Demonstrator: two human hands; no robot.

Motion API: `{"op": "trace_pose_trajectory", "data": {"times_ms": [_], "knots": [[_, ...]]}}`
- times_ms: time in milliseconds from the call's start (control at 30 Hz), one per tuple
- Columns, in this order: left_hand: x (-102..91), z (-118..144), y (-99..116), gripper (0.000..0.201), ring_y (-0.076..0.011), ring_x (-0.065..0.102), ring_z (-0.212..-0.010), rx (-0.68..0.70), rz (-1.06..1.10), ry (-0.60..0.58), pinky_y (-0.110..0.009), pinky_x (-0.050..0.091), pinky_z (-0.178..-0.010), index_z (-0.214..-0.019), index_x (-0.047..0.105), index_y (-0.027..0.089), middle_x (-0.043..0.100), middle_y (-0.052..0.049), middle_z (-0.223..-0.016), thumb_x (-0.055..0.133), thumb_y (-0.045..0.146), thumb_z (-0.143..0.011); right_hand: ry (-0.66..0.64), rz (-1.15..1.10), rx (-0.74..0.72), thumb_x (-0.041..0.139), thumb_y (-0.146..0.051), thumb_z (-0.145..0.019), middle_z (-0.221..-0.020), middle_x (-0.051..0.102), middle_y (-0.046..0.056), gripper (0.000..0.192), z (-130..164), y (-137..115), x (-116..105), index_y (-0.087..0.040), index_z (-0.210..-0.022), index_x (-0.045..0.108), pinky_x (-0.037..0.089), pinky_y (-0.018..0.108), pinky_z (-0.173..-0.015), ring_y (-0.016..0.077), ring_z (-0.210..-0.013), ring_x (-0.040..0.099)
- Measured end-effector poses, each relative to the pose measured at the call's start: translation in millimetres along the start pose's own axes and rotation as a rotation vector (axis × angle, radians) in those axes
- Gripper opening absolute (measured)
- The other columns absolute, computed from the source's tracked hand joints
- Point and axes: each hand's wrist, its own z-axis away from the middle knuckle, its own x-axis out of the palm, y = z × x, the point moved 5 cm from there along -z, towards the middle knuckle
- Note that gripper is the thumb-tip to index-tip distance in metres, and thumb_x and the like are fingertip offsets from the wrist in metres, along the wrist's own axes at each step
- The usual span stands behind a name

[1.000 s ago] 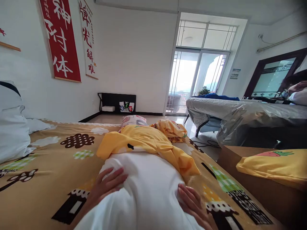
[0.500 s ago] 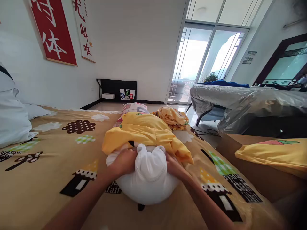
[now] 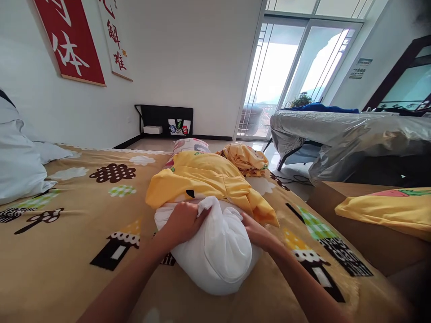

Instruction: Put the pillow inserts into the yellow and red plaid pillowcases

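A plump white pillow (image 3: 215,264) lies in front of me, its far end covered by a yellow pillowcase (image 3: 205,179). My left hand (image 3: 186,222) is closed on a raised fold of the pillow, on its left side. On the other side my right hand (image 3: 256,229) grips the pillow, its fingertips partly hidden behind the bunched white cloth. The pillowcase lies rumpled just beyond both hands, with one yellow flap drooping to the right. Where the pillow goes under the yellow cloth, its end is hidden.
The pillow rests on a tan patterned bedspread (image 3: 60,260). Crumpled orange cloth (image 3: 244,159) and a pink patterned pillow (image 3: 190,145) lie beyond. White bedding (image 3: 20,166) is at left. A cardboard box (image 3: 363,224) with yellow cloth (image 3: 393,208) stands right, near a plastic-covered table (image 3: 303,125).
My left hand has pulled a fold of the pillow up and rightward, and the bunched white part now leans right. My right hand has shifted slightly outward. The view has tilted a little.
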Motion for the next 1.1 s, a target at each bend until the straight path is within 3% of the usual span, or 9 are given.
{"op": "trace_pose_trajectory", "data": {"times_ms": [67,167,233,333,500,633,733,933,1100], "knots": [[5.9,-8,-7,0.063,-0.0237,0.063,-0.065,-0.111,-0.126,-0.055,-0.034,0.042,-0.065,-0.065,0.062,0.015,0.067,-0.014,-0.069,0.021,0.049,-0.099,0.281,0.124,-0.049,0.057,-0.034,-0.078,-0.081,0.069,0.006,0.024,25,-2,-3,-0.017,-0.092,0.064,0.053,0.036,-0.069,0.0250,-0.077,0.064],[5.7,-17,-9,0.064,-0.0255,0.065,-0.071,-0.124,-0.239,-0.077,-0.033,0.042,-0.066,-0.070,0.065,0.014,0.069,-0.016,-0.074,0.020,0.049,-0.100,0.858,0.316,-0.259,0.057,-0.030,-0.079,-0.110,0.065,0.016,0.047,85,-19,-5,-0.017,-0.124,0.053,0.051,0.047,-0.084,0.0328,-0.101,0.062],[2.9,-22,-7,0.061,-0.0263,0.065,-0.075,-0.136,-0.248,-0.091,-0.033,0.043,-0.067,-0.073,0.066,0.015,0.070,-0.016,-0.078,0.023,0.051,-0.099,0.991,0.387,-0.428,0.057,-0.027,-0.082,-0.125,0.058,0.018,0.057,117,-31,5,-0.022,-0.137,0.044,0.047,0.052,-0.091,0.0348,-0.115,0.056],[-1.2,-28,-5,0.057,-0.0242,0.065,-0.076,-0.178,-0.182,-0.126,-0.030,0.043,-0.066,-0.075,0.066,0.017,0.070,-0.014,-0.082,0.029,0.055,-0.097,0.880,0.504,-0.572,0.048,-0.029,-0.089,-0.125,0.062,0.012,0.046,132,-45,26,-0.031,-0.135,0.047,0.044,0.055,-0.094,0.0334,-0.119,0.056],[-2.2,-32,-12,0.044,-0.0219,0.064,-0.075,-0.226,-0.135,-0.129,-0.027,0.039,-0.062,-0.076,0.066,0.017,0.071,-0.012,-0.082,0.044,0.052,-0.091,0.791,0.589,-0.728,0.041,-0.046,-0.093,-0.107,0.073,0.004,0.039,121,-76,54,-0.036,-0.125,0.059,0.037,0.058,-0.102,0.0310,-0.110,0.064],[2.6,-30,-23,0.043,-0.0182,0.059,-0.064,-0.228,-0.009,-0.068,-0.026,0.031,-0.056,-0.068,0.062,0.016,0.067,-0.006,-0.069,0.048,0.050,-0.088,0.791,0.712,-0.703,0.048,-0.052,-0.091,-0.111,0.072,0.008,0.040,107,-108,66,-0.028,-0.116,0.067,0.025,0.062,-0.109,0.0333,-0.113,0.062],[2.1,-28,-29,0.040,-0.0168,0.055,-0.062,-0.220,0.150,0.012,-0.026,0.031,-0.056,-0.067,0.061,0.015,0.066,-0.005,-0.067,0.049,0.048,-0.085,0.659,0.866,-0.645,0.057,-0.045,-0.088,-0.126,0.065,0.012,0.048,92,-122,66,-0.028,-0.133,0.057,0.033,0.061,-0.101,0.0367,-0.118,0.057],[-9.1,-19,-34,0.038,-0.0184,0.056,-0.070,-0.195,0.412,0.041,-0.025,0.038,-0.061,-0.077,0.067,0.012,0.068,-0.002,-0.075,0.054,0.049,-0.078,0.537,0.987,-0.510,0.055,-0.034,-0.084,-0.129,0.060,0.021,0.065,69,-111,57,-0.029,-0.147,0.040,0.047,0.055,-0.076,0.0390,-0.104,0.061],[-41.5,-8,-43,0.042,-0.0176,0.053,-0.065,-0.232,0.315,0.139,-0.026,0.040,-0.060,-0.073,0.063,0.013,0.060,-0.001,-0.066,0.051,0.052,-0.081,0.468,1.027,-0.432,0.056,-0.019,-0.077,-0.092,0.068,0.015,0.071,59,-96,49,-0.025,-0.146,0.043,0.046,0.040,-0.060,0.0263,-0.069,0.060]]}}
